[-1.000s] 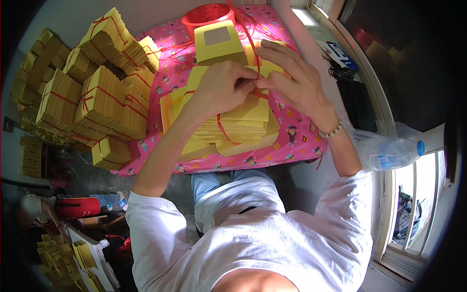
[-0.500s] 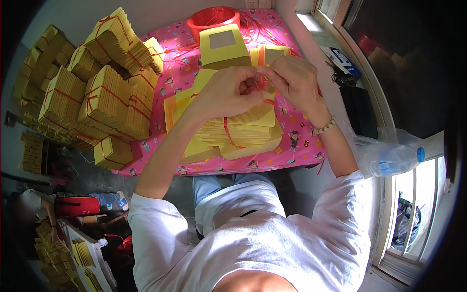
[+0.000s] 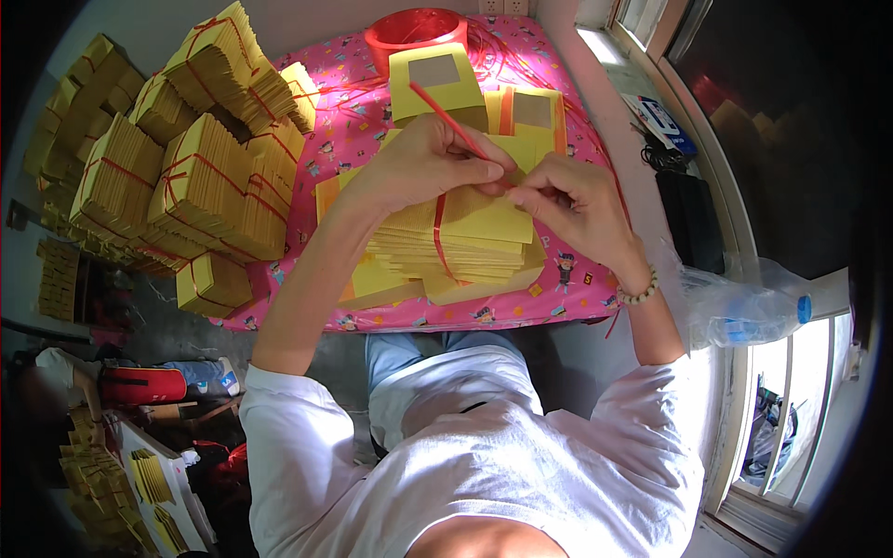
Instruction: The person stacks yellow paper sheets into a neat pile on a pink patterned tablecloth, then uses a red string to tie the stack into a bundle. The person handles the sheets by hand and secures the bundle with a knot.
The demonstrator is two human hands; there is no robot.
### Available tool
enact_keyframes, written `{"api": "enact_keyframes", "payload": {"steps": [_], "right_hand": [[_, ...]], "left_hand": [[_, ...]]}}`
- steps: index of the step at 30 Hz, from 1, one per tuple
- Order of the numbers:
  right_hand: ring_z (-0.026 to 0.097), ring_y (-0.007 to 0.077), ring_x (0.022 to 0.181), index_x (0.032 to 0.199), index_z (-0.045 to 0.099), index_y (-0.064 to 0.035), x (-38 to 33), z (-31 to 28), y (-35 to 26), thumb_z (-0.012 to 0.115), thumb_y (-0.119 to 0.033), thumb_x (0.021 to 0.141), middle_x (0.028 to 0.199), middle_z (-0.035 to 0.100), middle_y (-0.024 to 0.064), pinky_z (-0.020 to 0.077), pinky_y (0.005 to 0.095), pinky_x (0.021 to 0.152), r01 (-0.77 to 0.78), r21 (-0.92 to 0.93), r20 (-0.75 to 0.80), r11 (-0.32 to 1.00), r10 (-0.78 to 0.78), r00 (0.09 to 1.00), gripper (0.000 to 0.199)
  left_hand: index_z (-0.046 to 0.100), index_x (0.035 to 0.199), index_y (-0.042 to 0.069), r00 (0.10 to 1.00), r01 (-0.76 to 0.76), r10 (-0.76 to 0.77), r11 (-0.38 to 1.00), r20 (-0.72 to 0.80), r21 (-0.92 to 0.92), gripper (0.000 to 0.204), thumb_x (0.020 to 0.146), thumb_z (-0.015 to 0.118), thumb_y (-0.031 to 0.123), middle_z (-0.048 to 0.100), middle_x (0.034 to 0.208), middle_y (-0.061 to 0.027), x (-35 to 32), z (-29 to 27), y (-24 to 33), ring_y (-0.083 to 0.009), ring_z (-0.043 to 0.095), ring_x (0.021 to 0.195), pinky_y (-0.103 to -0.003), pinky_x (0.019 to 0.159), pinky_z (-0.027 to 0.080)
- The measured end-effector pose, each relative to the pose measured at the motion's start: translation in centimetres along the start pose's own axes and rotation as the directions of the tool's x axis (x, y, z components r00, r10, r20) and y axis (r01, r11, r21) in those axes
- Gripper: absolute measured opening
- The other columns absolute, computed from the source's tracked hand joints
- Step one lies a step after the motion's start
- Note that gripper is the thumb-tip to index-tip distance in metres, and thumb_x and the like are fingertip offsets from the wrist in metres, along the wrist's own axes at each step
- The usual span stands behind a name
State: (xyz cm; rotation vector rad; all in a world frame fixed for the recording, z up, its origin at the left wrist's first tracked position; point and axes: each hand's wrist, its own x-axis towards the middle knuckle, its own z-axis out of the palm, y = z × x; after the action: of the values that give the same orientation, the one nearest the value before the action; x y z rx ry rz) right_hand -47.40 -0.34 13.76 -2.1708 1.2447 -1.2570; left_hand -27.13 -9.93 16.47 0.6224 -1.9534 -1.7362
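Note:
A thick stack of yellow paper sheets (image 3: 465,244) lies on a pink patterned tablecloth (image 3: 349,139) in front of me. A red plastic string (image 3: 439,223) runs around the stack. My left hand (image 3: 423,163) and my right hand (image 3: 572,206) meet on top of the stack, each pinching an end of that red string; one end sticks up past my left fingers. A beaded bracelet sits on my right wrist.
Several tied bundles of yellow paper (image 3: 200,177) are piled at the table's left. A red bowl (image 3: 414,28) and yellow sheets with silver squares (image 3: 437,79) stand at the back. A plastic bottle in a bag (image 3: 744,312) rests by the window at right.
My hands have come together over the stack, and the red string is now pulled up tight between my fingers. The view has shifted slightly.

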Motion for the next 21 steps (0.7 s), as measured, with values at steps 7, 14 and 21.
{"api": "enact_keyframes", "payload": {"steps": [7,14,21], "right_hand": [[0.058,0.0143,0.072,0.09,0.068,-0.0026,1.1,-0.4,0.6,0.074,-0.014,0.082,0.085,0.06,0.0053,0.0443,0.0274,0.064,-0.032,0.046,0.038,0.998,0.031,0.999,0.015],[0.057,0.0073,0.071,0.092,0.067,-0.002,1.6,-0.4,0.2,0.072,-0.011,0.081,0.079,0.062,0.0008,0.0435,0.0238,0.062,-0.277,0.132,0.171,0.952,0.254,0.952,0.015],[0.056,0.0037,0.068,0.092,0.069,-0.0015,1.0,0.2,1.6,0.069,-0.005,0.08,0.076,0.064,-0.0013,0.045,0.021,0.061,-0.309,0.341,0.171,0.888,0.265,0.949,0.012]], "left_hand": [[0.067,0.093,-0.001,0.995,-0.1,0.101,0.993,-0.004,0.067,0.011,0.083,0.064,0.0,0.067,0.085,-0.005,-0.2,0.7,-0.6,-0.0106,0.065,0.077,-0.024,0.072,0.052],[0.058,0.089,0.005,0.988,-0.115,0.14,0.942,-0.059,0.316,0.011,0.084,0.066,0.001,0.063,0.083,0.0007,-1.5,1.8,0.5,-0.0074,0.062,0.079,-0.023,0.068,0.049],[0.053,0.088,0.004,0.883,-0.373,0.444,0.468,0.152,0.801,0.016,0.079,0.055,-0.009,0.057,0.08,-0.0015,-1.6,2.7,0.9,-0.0095,0.059,0.082,-0.024,0.071,0.048]]}}
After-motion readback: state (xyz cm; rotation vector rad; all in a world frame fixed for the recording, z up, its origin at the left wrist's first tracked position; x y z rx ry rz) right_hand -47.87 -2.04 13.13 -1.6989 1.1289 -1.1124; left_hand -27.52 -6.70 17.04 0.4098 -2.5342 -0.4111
